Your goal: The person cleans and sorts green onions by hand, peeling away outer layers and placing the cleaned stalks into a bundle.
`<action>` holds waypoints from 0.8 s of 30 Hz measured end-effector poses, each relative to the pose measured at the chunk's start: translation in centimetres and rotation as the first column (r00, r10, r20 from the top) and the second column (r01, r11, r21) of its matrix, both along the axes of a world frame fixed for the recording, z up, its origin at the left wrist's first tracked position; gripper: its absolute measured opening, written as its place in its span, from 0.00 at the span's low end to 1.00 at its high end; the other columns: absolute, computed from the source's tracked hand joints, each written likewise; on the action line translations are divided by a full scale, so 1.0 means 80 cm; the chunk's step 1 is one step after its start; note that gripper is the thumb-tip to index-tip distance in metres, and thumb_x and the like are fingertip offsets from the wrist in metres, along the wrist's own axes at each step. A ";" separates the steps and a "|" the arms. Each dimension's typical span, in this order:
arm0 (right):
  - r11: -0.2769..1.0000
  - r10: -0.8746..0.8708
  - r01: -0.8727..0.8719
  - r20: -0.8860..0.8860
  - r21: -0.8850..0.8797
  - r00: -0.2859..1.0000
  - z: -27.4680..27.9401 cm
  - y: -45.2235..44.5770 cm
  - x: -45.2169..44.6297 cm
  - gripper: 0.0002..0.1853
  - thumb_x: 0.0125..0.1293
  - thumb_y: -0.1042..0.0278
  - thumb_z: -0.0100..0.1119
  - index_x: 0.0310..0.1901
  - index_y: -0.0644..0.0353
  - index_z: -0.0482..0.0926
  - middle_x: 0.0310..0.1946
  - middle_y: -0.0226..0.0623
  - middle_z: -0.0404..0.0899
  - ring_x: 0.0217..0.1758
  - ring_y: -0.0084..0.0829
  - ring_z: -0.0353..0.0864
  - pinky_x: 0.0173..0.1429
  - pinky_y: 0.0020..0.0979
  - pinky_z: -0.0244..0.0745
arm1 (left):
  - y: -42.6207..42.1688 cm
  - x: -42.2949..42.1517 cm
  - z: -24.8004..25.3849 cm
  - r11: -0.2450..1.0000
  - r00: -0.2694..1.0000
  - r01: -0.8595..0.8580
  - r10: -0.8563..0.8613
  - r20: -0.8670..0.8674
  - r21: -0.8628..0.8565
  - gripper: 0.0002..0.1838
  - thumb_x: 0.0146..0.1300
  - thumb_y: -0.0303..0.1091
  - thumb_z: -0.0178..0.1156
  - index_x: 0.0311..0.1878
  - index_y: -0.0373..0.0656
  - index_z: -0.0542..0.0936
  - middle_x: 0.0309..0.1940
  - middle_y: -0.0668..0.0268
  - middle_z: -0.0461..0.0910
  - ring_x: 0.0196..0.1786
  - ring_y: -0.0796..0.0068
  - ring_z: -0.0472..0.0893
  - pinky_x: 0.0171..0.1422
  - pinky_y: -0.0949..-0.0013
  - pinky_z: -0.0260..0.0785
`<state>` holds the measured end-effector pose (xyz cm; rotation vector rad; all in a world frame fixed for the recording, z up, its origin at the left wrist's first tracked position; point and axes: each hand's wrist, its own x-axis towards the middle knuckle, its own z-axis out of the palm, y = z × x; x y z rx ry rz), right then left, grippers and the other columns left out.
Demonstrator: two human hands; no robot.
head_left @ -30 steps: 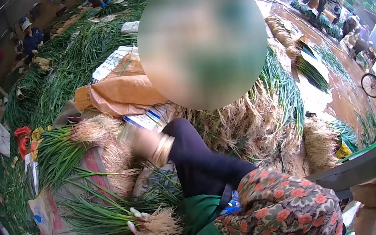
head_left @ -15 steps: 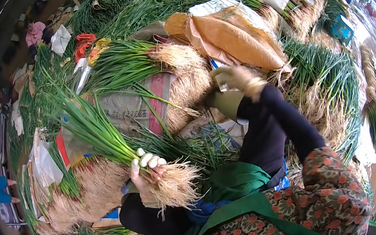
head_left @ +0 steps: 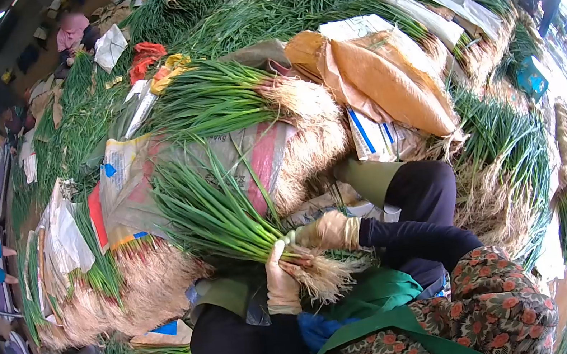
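A bunch of green onions (head_left: 231,213) lies across the middle of the head view, leaves up and left, pale stringy roots (head_left: 327,279) toward my lap. My left hand (head_left: 282,282), in a cream glove, is closed round the stems just above the roots. From the right my right hand (head_left: 324,232), gloved too, is closed on the same stems, its fingertips partly hidden among them. Just behind the bunch is a grey sack with a red stripe (head_left: 269,153), and a larger pile of green onions (head_left: 222,99) rests on it.
An orange-brown sack (head_left: 386,83) is at the back right. Rooted onions (head_left: 146,279) are stacked at the left, with others (head_left: 498,154) at the right. My knees (head_left: 419,190) flank the work. Another person in pink (head_left: 73,33) is far back left.
My right hand has come down and left from near the orange-brown sack onto the stems. My left hand has shifted right with the bunch, and the view has turned slightly.
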<state>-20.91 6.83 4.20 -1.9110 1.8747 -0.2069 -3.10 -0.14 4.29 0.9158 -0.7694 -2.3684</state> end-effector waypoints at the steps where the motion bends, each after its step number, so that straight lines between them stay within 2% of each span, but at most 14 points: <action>1: 0.950 0.059 -0.030 0.084 -0.312 0.995 -0.049 -0.019 -0.031 0.10 0.58 0.56 0.56 0.39 0.47 0.80 0.25 0.36 0.80 0.26 0.38 0.81 0.30 0.38 0.76 | 0.001 -0.004 0.010 0.988 0.977 -0.108 0.126 -0.171 0.111 0.17 0.66 0.40 0.49 0.42 0.34 0.75 0.29 0.55 0.79 0.38 0.60 0.81 0.47 0.61 0.74; 3: 0.958 -0.154 0.122 -0.108 -0.260 0.982 -0.016 -0.063 -0.092 0.08 0.59 0.62 0.50 0.30 0.52 0.78 0.22 0.37 0.79 0.21 0.38 0.80 0.25 0.39 0.74 | -0.002 0.008 0.049 0.979 0.810 -0.125 0.195 -0.553 0.161 0.13 0.65 0.39 0.50 0.38 0.37 0.75 0.35 0.61 0.76 0.49 0.58 0.75 0.65 0.53 0.61; 5: 0.864 -0.287 0.219 -0.086 -0.453 0.954 0.007 -0.124 -0.145 0.06 0.59 0.67 0.50 0.32 0.56 0.78 0.21 0.42 0.78 0.23 0.41 0.79 0.28 0.40 0.75 | -0.034 0.041 0.041 0.999 0.605 -0.044 0.044 -0.795 0.022 0.10 0.64 0.39 0.54 0.40 0.42 0.74 0.35 0.72 0.74 0.43 0.72 0.72 0.65 0.58 0.57; 6: 0.646 -0.167 0.124 0.020 -0.753 0.986 0.018 -0.170 -0.175 0.07 0.59 0.70 0.51 0.36 0.57 0.78 0.29 0.47 0.79 0.33 0.43 0.81 0.35 0.39 0.76 | -0.038 0.051 0.043 0.993 0.501 0.007 0.097 -0.860 0.116 0.10 0.63 0.40 0.55 0.41 0.44 0.73 0.34 0.74 0.73 0.43 0.75 0.70 0.64 0.59 0.58; 8: 0.800 -0.387 0.323 -0.024 -0.505 0.922 0.164 -0.197 -0.158 0.13 0.59 0.67 0.53 0.46 0.58 0.76 0.36 0.47 0.79 0.42 0.44 0.80 0.45 0.38 0.76 | -0.032 0.061 0.076 0.910 0.315 0.136 0.335 -0.888 0.391 0.12 0.63 0.43 0.58 0.42 0.48 0.72 0.31 0.79 0.71 0.41 0.80 0.69 0.60 0.62 0.59; 9: 0.740 -0.464 0.381 -0.012 -0.555 0.886 0.156 -0.227 -0.179 0.17 0.59 0.65 0.53 0.50 0.57 0.75 0.37 0.47 0.79 0.43 0.44 0.80 0.47 0.40 0.75 | -0.028 0.064 0.092 0.917 0.491 0.131 0.270 -0.828 0.376 0.11 0.62 0.43 0.58 0.44 0.51 0.72 0.30 0.81 0.70 0.34 0.83 0.69 0.50 0.68 0.62; 11: 0.670 -0.588 0.494 0.011 -0.554 0.809 0.104 -0.286 -0.215 0.23 0.60 0.61 0.54 0.57 0.54 0.71 0.40 0.47 0.79 0.45 0.45 0.79 0.51 0.43 0.73 | -0.061 0.077 0.015 0.937 0.428 0.277 0.076 -0.901 0.211 0.12 0.64 0.37 0.55 0.50 0.55 0.73 0.27 0.82 0.71 0.36 0.87 0.70 0.48 0.81 0.60; 12: 0.662 -0.638 0.553 0.007 -0.506 0.770 0.070 -0.306 -0.229 0.26 0.60 0.59 0.54 0.60 0.53 0.68 0.41 0.47 0.79 0.45 0.47 0.79 0.52 0.44 0.72 | -0.043 0.048 0.062 0.924 0.399 0.203 0.224 -0.889 0.324 0.13 0.64 0.38 0.55 0.52 0.55 0.73 0.24 0.82 0.70 0.32 0.87 0.69 0.43 0.83 0.62; 14: 0.791 -0.536 0.379 -0.246 -0.480 0.807 0.002 -0.331 -0.244 0.25 0.69 0.54 0.43 0.67 0.44 0.59 0.46 0.53 0.76 0.43 0.50 0.79 0.46 0.46 0.74 | -0.049 0.049 0.028 0.919 0.499 0.253 0.145 -0.854 0.304 0.18 0.64 0.39 0.54 0.57 0.55 0.71 0.31 0.77 0.75 0.33 0.83 0.70 0.38 0.77 0.64; 16: 0.898 -0.407 0.268 -0.428 -0.349 0.807 0.034 -0.303 -0.170 0.21 0.73 0.57 0.37 0.66 0.43 0.59 0.43 0.54 0.76 0.34 0.46 0.81 0.33 0.44 0.75 | -0.034 0.040 0.038 0.856 0.632 -0.044 0.422 -0.650 0.514 0.20 0.65 0.38 0.53 0.60 0.56 0.70 0.41 0.73 0.76 0.37 0.80 0.72 0.46 0.68 0.66; 17: 0.850 -0.352 -0.035 -0.615 -0.526 0.706 -0.004 -0.289 -0.161 0.24 0.66 0.68 0.40 0.65 0.50 0.62 0.28 0.45 0.74 0.16 0.34 0.72 0.15 0.37 0.61 | -0.033 0.041 0.020 0.833 0.608 -0.021 0.449 -0.655 0.552 0.20 0.66 0.36 0.52 0.61 0.54 0.68 0.44 0.67 0.75 0.37 0.70 0.74 0.48 0.61 0.69; 20: 0.927 -0.134 -0.093 -0.551 -0.364 0.824 -0.096 -0.250 -0.119 0.27 0.62 0.66 0.53 0.64 0.44 0.63 0.33 0.52 0.74 0.29 0.40 0.79 0.29 0.40 0.72 | -0.027 0.045 0.014 0.828 0.641 0.001 0.430 -0.636 0.560 0.21 0.66 0.36 0.52 0.62 0.54 0.67 0.44 0.66 0.75 0.39 0.69 0.75 0.49 0.58 0.70; 21: 0.992 -0.087 0.061 -0.261 -0.108 0.961 -0.070 -0.229 -0.097 0.26 0.62 0.64 0.56 0.63 0.40 0.64 0.35 0.53 0.75 0.34 0.44 0.80 0.37 0.43 0.73 | -0.023 0.045 0.017 0.809 0.638 -0.002 0.454 -0.622 0.588 0.21 0.66 0.38 0.52 0.63 0.54 0.67 0.45 0.66 0.76 0.41 0.68 0.76 0.48 0.57 0.72; 24: 0.878 -0.356 0.354 0.053 -0.322 0.933 -0.038 -0.169 -0.029 0.22 0.62 0.58 0.58 0.57 0.52 0.72 0.26 0.38 0.78 0.27 0.35 0.78 0.34 0.34 0.73 | -0.022 0.052 0.017 0.894 0.707 -0.030 0.335 -0.623 0.447 0.19 0.67 0.36 0.50 0.61 0.53 0.70 0.48 0.67 0.76 0.43 0.77 0.74 0.52 0.63 0.66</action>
